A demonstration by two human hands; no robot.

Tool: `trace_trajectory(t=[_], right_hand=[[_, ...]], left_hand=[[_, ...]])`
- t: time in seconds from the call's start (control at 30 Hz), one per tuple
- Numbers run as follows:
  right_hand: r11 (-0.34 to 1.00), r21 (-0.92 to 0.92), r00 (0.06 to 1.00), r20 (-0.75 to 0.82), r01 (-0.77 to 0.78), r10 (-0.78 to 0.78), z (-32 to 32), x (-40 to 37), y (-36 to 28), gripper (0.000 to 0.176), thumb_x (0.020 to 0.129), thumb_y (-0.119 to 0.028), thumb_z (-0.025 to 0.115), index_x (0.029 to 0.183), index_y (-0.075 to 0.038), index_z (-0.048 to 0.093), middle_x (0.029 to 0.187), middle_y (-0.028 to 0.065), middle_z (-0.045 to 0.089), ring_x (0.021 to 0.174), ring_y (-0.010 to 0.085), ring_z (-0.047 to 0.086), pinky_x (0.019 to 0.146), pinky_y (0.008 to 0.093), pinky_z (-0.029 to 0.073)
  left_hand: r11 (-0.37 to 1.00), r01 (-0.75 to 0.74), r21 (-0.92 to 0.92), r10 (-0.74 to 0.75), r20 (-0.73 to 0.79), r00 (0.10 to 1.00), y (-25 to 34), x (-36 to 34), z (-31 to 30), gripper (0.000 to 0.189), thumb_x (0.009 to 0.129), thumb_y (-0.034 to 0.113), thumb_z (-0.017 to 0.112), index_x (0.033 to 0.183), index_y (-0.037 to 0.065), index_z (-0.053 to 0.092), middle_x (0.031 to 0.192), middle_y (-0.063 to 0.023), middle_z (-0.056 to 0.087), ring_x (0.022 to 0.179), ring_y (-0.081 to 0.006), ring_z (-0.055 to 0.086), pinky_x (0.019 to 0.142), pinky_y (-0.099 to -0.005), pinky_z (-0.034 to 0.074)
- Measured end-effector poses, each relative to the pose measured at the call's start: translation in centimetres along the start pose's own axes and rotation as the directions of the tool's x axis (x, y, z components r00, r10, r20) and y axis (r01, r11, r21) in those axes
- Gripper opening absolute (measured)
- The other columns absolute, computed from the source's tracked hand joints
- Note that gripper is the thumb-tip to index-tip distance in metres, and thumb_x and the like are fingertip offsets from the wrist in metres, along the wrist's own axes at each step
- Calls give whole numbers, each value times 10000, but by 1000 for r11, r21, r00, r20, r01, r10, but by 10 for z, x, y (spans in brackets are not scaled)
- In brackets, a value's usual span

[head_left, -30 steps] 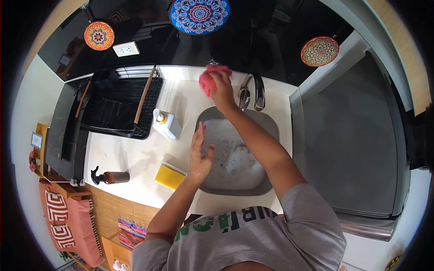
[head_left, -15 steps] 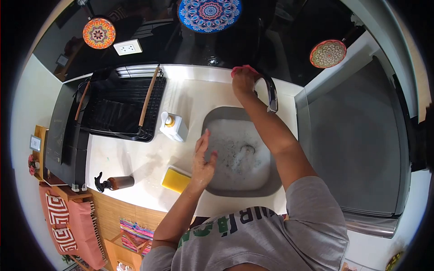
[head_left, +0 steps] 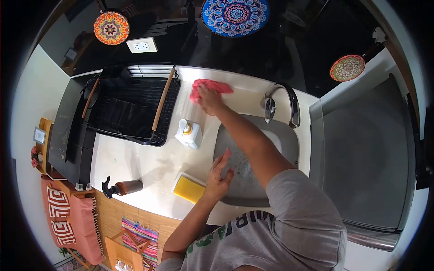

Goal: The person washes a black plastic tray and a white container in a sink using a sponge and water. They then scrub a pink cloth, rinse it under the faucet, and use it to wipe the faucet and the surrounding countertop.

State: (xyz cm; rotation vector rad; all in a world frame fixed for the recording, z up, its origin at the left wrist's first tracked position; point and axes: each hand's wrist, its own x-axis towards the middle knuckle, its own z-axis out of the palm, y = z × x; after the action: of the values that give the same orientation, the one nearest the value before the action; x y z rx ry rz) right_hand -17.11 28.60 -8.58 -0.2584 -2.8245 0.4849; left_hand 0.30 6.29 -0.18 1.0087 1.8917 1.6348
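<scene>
A pink cloth (head_left: 221, 87) lies bunched against the back edge of the counter, between the dish rack and the faucet. My right hand (head_left: 209, 100) presses down on it, fingers over the fabric, with the forearm stretched across the grey sink (head_left: 221, 131). My left hand (head_left: 219, 181) hovers at the sink's left edge, fingers apart and holding nothing. Foam and small dark specks show inside the sink, partly hidden by my right arm. A yellow sponge (head_left: 189, 189) rests in a white holder just left of my left hand.
A white pump bottle (head_left: 191, 136) stands between the sink and the black dish rack (head_left: 122, 108). The chrome faucet (head_left: 293, 104) rises behind the sink. A brown spray bottle (head_left: 129, 187) is at the front left. To the right is a large grey appliance surface (head_left: 361, 158).
My right hand has moved the pink cloth left, from behind the faucet toward the dish rack. My left hand stays open near the sink's edge. The camera view has shifted.
</scene>
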Motion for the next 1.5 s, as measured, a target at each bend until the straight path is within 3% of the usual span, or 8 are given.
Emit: trace_trajectory(t=[0.23,0.4,0.63,0.77,0.83,1.17,1.33,1.5], right_hand=[[905,-401,987,-124,-140,98,-32,-43,35,462,866,-333,413,1235,-55,439,1308,97,432,1199,236,397,922,459,315],[598,-789,917,119,-145,380,-84,-61,52,325,799,-271,463,996,-83,641,1072,99,604,975,230,518,834,379,297],[510,-803,886,-46,-308,462,-84,-47,87,336,814,-287,417,991,-135,659,1014,79,640,1073,211,523,904,405,267],[565,-668,685,114,-483,720,-93,-49,69,374,812,-324,433,1018,-77,624,1130,156,573,1102,247,504,912,457,279],[450,-770,855,-231,-452,464,-67,-69,86,360,810,-317,456,1021,-59,592,1131,161,555,1080,266,496,905,463,288],[865,-439,903,-427,-242,36,-73,-187,98,187,786,-155,494,949,-67,520,895,119,570,930,253,536,776,436,389],[797,-6,767,-280,-603,578,-135,-210,149,246,859,-241,448,892,-61,613,1023,172,565,985,340,525,836,439,391],[755,430,766,-193,-495,613,-193,-210,155,441,900,-404,397,1015,-33,605,940,193,610,883,383,567,773,394,441]], left_hand=[[997,72,-17,-72,14,997,5,5,-3,597,762,-26,539,1320,106,373,1208,-151,499,1142,-295,460,951,-343,355],[994,87,-71,-84,35,996,1,-3,-6,623,776,-38,509,1345,158,347,1230,-101,482,1145,-225,446,935,-323,353],[994,94,-51,-91,52,994,15,-18,-6,613,779,-30,524,1339,160,362,1210,-118,494,1123,-233,465,912,-318,364],[983,169,-70,-167,38,985,8,-32,-14,612,794,-3,535,1350,169,345,1227,-104,485,1135,-216,450,907,-330,366],[981,166,-102,-162,40,986,6,-33,-9,612,798,8,539,1352,175,341,1229,-99,486,1133,-213,448,909,-330,364],[983,146,-110,-131,133,982,29,-16,10,603,806,-17,518,1346,196,355,1233,-78,486,1119,-198,449,917,-323,353],[981,150,-120,-130,158,979,30,-16,19,598,808,-49,489,1341,189,361,1238,-84,482,1122,-177,443,897,-301,379],[953,161,-257,-116,184,976,-14,15,43,574,811,-28,513,1342,110,346,1257,-124,465,1132,-167,451,885,-277,403]])
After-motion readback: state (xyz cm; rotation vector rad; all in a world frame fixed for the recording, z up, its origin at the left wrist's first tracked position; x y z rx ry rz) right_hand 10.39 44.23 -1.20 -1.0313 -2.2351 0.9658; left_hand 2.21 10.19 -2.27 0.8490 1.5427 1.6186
